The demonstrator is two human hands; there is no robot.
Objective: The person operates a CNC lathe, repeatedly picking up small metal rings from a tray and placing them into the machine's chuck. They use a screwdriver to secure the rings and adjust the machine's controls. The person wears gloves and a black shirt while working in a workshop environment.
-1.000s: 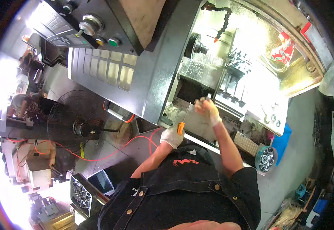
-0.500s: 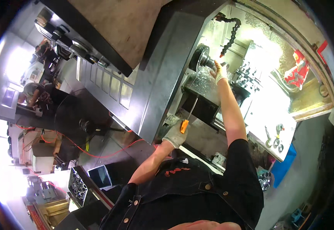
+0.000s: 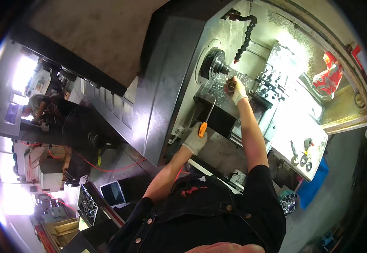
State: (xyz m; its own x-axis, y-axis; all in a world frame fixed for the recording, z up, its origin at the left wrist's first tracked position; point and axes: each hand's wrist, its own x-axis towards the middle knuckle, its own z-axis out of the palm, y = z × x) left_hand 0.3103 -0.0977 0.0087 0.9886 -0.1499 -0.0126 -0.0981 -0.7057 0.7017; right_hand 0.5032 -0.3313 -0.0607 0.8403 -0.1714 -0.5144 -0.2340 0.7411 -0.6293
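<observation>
My left hand [image 3: 193, 141], in a pale work glove, is closed around the orange handle of a screwdriver-like tool [image 3: 203, 130]. Its thin metal shaft points up into the machine; I cannot make out the tip's shape. In my gloved right hand [image 3: 239, 92] is a short ring-shaped metal part [image 3: 231, 86], its round opening facing me. That hand is below and right of the lathe chuck [image 3: 212, 63], apart from it. Under the chuck and the right hand lies a wet metal surface with chips [image 3: 219, 93].
A black jointed coolant hose [image 3: 247, 38] hangs above my right hand. To its right stands the tool block [image 3: 272, 82]. A white tabletop [image 3: 299, 145] carries several small tools and rings. The dark machine door [image 3: 166, 71] borders the left side. Another person [image 3: 44, 105] sits far left.
My right hand has come away from the chuck, down toward me, with the ring-shaped part in it. The left hand still holds the orange-handled tool. The view has shifted slightly.
</observation>
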